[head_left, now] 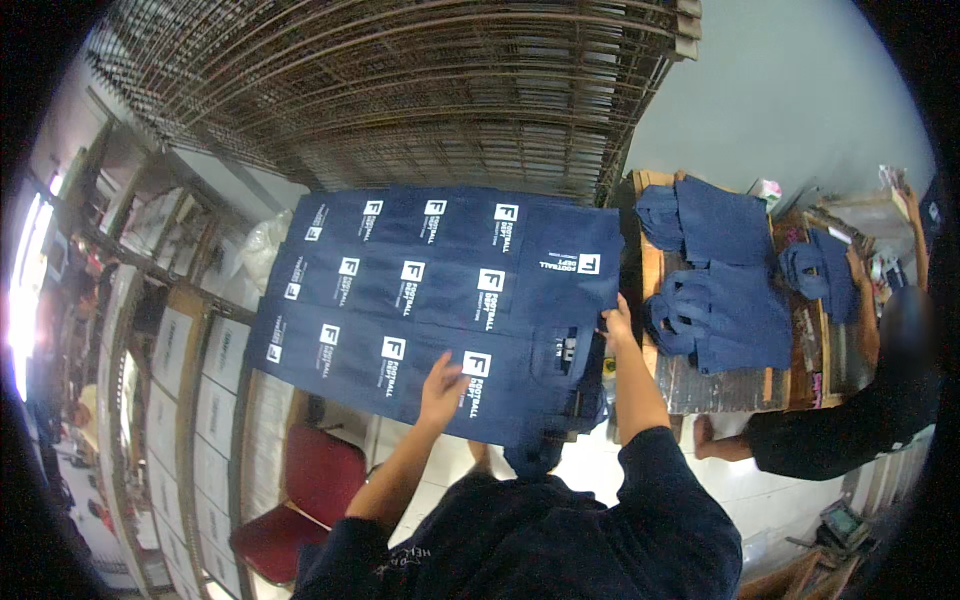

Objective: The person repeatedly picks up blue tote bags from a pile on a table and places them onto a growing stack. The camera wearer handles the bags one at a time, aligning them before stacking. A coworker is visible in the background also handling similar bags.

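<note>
Navy T-shirts (440,315) with white prints lie overlapped in rows across the surface before me. Nearest my body on the right, one shirt's neck opening (565,352) shows, with a small white print inside it. My left hand (440,392) is over the near part of the shirts, its fingers apart and slightly blurred, holding nothing. At the right edge of the layout, my right hand (618,320) has its fingers closed on the edge of a navy T-shirt. A bunched part of navy cloth (533,455) hangs over the near edge, close to my body.
A large rack of wire shelves (430,90) rises behind the shirts. To the right, more navy garments (735,310) lie on a wooden table (650,270). A co-worker (850,430) stands beyond it. A red chair (322,475) and white boxes (222,350) are at left.
</note>
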{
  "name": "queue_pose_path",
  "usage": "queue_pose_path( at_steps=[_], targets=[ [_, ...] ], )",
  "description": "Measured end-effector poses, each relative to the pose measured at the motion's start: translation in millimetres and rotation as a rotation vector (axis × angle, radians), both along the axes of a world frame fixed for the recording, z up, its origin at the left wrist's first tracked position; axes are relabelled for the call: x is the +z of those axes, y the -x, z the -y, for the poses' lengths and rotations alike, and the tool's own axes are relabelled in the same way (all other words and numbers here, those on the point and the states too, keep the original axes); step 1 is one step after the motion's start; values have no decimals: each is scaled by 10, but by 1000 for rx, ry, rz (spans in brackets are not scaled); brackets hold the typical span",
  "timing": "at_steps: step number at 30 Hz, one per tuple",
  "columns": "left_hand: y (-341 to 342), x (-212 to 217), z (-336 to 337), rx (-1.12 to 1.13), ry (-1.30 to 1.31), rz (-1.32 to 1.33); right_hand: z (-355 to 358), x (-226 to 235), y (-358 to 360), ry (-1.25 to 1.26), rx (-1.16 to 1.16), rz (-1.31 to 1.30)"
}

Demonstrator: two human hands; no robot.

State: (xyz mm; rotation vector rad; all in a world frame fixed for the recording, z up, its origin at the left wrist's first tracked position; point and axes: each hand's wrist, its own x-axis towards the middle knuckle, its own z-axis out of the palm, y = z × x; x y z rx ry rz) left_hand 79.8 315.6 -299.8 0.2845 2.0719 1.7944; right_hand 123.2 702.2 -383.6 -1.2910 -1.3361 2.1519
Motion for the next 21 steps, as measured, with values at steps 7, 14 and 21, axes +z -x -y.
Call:
queue_pose_path(
  at_steps=[7, 14, 21],
  targets=[
    [-1062, -242, 1514, 299, 354, 338, -217, 35, 114, 5, 66, 104],
    [-1713, -812, 2312, 383, 593, 383, -238, -49, 123, -46, 105, 73],
    [-1784, -542, 2228, 276, 660, 410, -256, -65, 173, 41, 174, -12]
  ],
)
